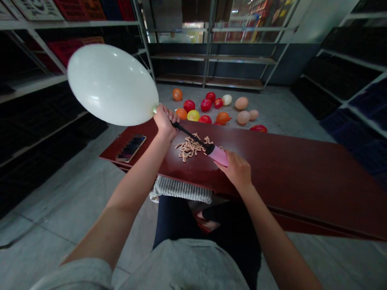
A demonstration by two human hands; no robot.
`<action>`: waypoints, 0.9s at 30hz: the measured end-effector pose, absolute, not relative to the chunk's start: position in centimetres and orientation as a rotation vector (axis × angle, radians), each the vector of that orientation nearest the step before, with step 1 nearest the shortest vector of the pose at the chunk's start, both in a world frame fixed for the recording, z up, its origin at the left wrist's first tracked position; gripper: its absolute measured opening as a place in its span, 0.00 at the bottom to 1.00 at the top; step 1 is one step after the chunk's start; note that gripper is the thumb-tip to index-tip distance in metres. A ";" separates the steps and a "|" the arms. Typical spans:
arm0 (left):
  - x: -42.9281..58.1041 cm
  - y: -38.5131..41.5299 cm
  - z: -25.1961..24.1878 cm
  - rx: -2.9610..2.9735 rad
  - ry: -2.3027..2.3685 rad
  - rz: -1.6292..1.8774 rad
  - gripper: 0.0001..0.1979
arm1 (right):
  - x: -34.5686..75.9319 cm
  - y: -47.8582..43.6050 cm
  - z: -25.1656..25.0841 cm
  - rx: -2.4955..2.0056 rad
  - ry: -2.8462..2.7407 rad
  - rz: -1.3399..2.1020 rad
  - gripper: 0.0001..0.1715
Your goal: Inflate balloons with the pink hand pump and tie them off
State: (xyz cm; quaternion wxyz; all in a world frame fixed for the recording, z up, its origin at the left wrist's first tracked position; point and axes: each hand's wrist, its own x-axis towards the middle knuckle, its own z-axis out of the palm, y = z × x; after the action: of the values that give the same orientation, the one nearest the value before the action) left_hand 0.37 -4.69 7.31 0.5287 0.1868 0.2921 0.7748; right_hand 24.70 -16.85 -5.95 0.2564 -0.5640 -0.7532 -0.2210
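Note:
A large white balloon [111,84], blown up, hangs off to the upper left. My left hand [165,121] is closed around its neck, where it meets the black end of a hand pump. The pump [219,156] has a pink barrel and a black rod and slants down to the right over the table. Wrapped round the pink barrel is my right hand [237,169]. Below the rod, a pile of uninflated beige balloons [190,147] lies on the dark red table [287,165]. How the fingers of my left hand pinch the neck is partly hidden.
A phone [133,148] lies at the table's left end. Beyond the table, several inflated balloons [206,104] in red, orange, yellow, white and beige rest on the floor. Metal shelves [238,59] stand at the back, with loaded racks left and right. A grey ribbed cloth [181,188] hangs at the near edge.

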 end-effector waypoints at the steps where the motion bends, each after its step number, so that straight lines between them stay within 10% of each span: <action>1: -0.2 -4.8 7.6 0.435 0.688 1.850 0.24 | 24.4 -17.1 -5.4 -1.533 -2.051 -0.610 0.28; 27: 6.2 -8.3 6.7 0.394 0.620 1.813 0.23 | 19.3 -16.3 0.8 -1.763 -2.031 -0.347 0.19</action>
State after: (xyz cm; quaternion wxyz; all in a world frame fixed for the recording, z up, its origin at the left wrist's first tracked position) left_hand 6.16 -8.32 6.68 0.5588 0.1669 0.2628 0.7687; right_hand 19.30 -16.32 0.84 0.2135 -0.6351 -0.7317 -0.1250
